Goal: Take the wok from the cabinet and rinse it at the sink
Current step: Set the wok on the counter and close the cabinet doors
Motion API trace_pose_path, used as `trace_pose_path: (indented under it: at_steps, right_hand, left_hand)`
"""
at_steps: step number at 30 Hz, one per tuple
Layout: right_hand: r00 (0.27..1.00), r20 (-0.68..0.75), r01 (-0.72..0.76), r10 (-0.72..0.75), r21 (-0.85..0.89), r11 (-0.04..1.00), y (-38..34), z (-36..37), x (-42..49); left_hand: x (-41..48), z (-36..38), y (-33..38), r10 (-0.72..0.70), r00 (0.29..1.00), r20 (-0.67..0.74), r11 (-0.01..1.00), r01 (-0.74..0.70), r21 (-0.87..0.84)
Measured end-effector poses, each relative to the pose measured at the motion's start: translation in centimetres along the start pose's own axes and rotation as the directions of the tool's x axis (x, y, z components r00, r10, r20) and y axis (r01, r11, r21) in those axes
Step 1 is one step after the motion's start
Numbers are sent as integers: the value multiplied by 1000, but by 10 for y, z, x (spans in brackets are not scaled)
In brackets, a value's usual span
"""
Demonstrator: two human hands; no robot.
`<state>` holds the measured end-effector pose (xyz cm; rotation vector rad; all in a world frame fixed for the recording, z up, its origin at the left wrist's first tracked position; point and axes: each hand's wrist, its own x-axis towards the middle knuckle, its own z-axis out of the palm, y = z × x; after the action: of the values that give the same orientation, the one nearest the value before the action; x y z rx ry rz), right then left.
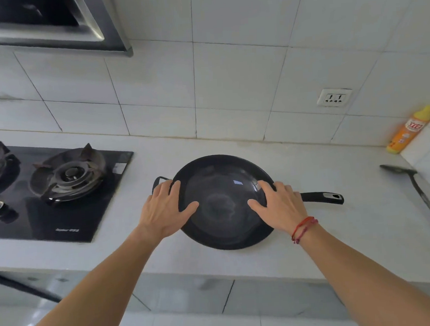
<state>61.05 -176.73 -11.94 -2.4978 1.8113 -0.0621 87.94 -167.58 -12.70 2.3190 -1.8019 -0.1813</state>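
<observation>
Pale countertop (365,216) in a white-tiled kitchen, seen from head height: a black wok (223,208) is set upright on it, close to the front edge, with both of a person's arms reaching in over that edge. A black glass gas hob (58,194) is let into the counter to the left, its near corner beside but apart from the wok's loop handle (159,179); a range hood (46,24) hangs above it. Behind the wok, a stretch of counter separates it from the tiled wall, where a socket (334,97) is fitted. To the right, an orange bottle (407,130) stands in the corner and a metal spatula (399,169) lies well apart from the wok's long handle (323,197), which points right.

The left hand (165,209) is spread flat over the wok's left rim, fingers reaching toward the loop handle, thumb over the bowl. The right hand (280,204), a red string bracelet (303,229) at its wrist, is spread over the right rim where the long handle joins. Nothing is gripped by either hand; the palms appear to rest on the rim, though contact cannot be confirmed from this angle
</observation>
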Motion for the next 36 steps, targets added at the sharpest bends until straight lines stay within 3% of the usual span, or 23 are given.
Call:
trace_pose_path:
  at_steps: [12, 22, 25, 30, 36]
  right_hand:
    - [992, 73, -101, 102, -10, 995, 17, 8, 48]
    - [988, 128, -90, 89, 3, 996, 38, 10, 74]
    - [979, 180, -92, 92, -8, 996, 44, 11, 79]
    - [956, 266, -115, 120, -36, 993, 58, 18, 84]
    - [911, 386, -129, 143, -61, 990, 73, 28, 88]
  left_hand:
    - [68, 12, -6, -8, 999, 36, 999, 10, -34]
    - [85, 13, -17, -155, 987, 43, 984, 158, -78]
    - [90, 15, -26, -273, 957, 101, 940, 287, -184]
    - [97, 21, -41, -455, 852, 257, 784, 521, -338]
    - [100, 27, -48, -503, 834, 225, 735, 550, -397]
